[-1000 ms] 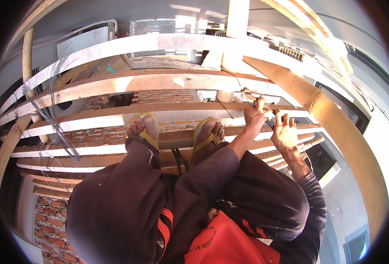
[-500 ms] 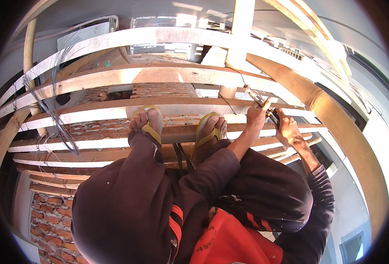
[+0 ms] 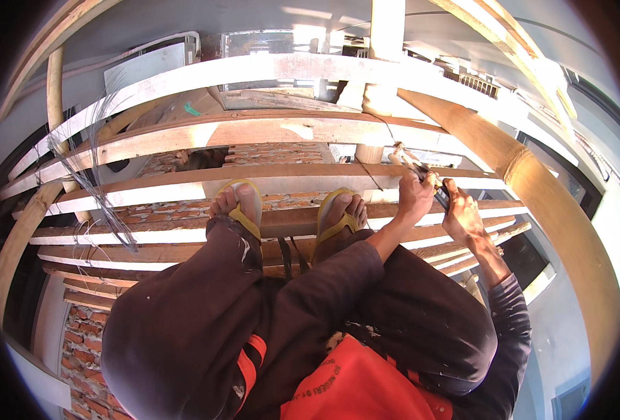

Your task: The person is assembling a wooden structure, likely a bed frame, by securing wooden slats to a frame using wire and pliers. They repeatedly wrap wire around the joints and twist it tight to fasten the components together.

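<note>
Right of my feet, both hands are at a slim, dark-handled tool that looks like pliers. My left hand is closed around its near part, fingers curled. My right hand grips the handle end on the right, thumb and fingers closed. The tool's far end lies by a wooden slat, close to the upright bamboo pole. A thin dark wire runs over the slats beside that pole. The tool's jaws are too small to make out.
My sandalled feet stand on parallel slats with open gaps; brickwork shows below. A bundle of thin wires hangs over the slats at left. A thick bamboo pole slants down the right side. A red cloth lies at my lap.
My left hand's fingers have closed in around the tool, and its raised thumb has come down. My right hand stays on the handle. The whole view has shifted slightly.
</note>
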